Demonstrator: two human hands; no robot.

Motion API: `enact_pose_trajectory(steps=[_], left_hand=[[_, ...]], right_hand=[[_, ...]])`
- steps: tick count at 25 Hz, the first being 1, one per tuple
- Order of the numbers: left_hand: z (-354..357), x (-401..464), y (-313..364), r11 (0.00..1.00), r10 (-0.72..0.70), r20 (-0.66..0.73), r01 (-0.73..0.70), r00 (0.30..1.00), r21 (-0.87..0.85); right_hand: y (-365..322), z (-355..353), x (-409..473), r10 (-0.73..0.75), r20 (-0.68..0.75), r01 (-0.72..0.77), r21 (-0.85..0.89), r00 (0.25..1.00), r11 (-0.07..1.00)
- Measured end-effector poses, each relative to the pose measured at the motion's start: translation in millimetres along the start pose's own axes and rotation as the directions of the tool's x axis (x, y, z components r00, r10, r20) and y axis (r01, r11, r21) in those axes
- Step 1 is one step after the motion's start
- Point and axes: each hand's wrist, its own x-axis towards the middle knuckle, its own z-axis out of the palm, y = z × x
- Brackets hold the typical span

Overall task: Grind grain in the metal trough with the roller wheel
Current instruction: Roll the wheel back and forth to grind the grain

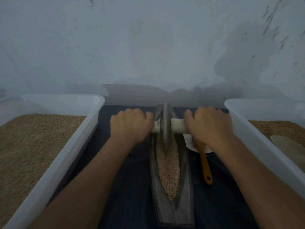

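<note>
A long boat-shaped metal trough (187,200) lies lengthwise on a dark cloth, running away from me. Tan grain (170,169) fills its middle groove. The grey roller wheel (165,128) stands upright in the groove at the trough's far half, blurred. A pale axle handle (177,125) passes through its hub. My left hand (130,124) grips the handle's left end and hides it. My right hand (208,126) grips the right end.
A white plastic tub (54,171) of grain stands at the left, another white tub (257,134) at the right holds grain and a flat scoop (287,146). An orange-handled spoon (204,161) rests on a white dish (189,142) right of the trough. A pale wall rises close behind.
</note>
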Motion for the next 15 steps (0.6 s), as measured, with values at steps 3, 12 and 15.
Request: enact_pose_trajectory(steps=[3, 12, 15], left_hand=[[-2, 37, -3, 0.939, -0.168, 0.208, 0.221, 0.964, -0.265], [-34, -86, 2, 0.917, 0.369, -0.115, -0.341, 0.922, 0.208], [-31, -116, -9, 0.961, 0.257, -0.126, -0.240, 0.958, 0.136]], right_hand=[[-4, 7, 38, 0.016, 0.034, -0.020, 0.119, 0.999, 0.993], [5, -32, -85, -0.134, 0.120, 0.148, -0.114, 0.984, 0.982], [0, -50, -107, -0.131, -0.010, 0.131, 0.032, 0.991, 0.991]])
